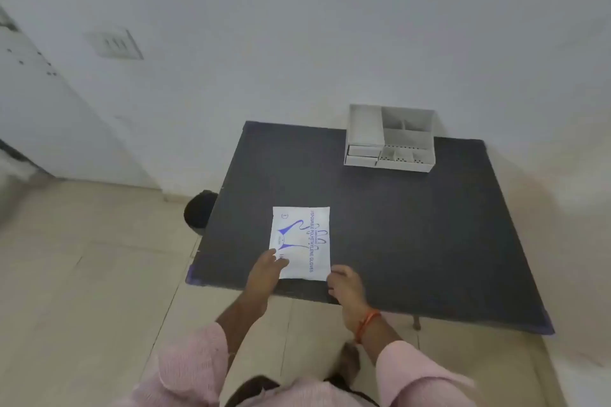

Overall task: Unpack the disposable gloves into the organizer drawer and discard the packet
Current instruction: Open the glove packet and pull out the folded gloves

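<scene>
Plainly the packet (301, 241) lies lengthwise away from both hands; the left hand (264, 269) rests straight-fingered on its near corner, holding nothing, while the right hand (344, 284) curls at the other, its grip unclear.

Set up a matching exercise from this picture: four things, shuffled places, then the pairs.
1 white paper glove packet with blue print
2 white plastic compartment organizer
3 black round bin
4 orange thread band

A on the floor left of the dark table
B round the right wrist
C near the table's front edge
D at the table's far edge by the wall

Pairs: 1-C, 2-D, 3-A, 4-B
</scene>
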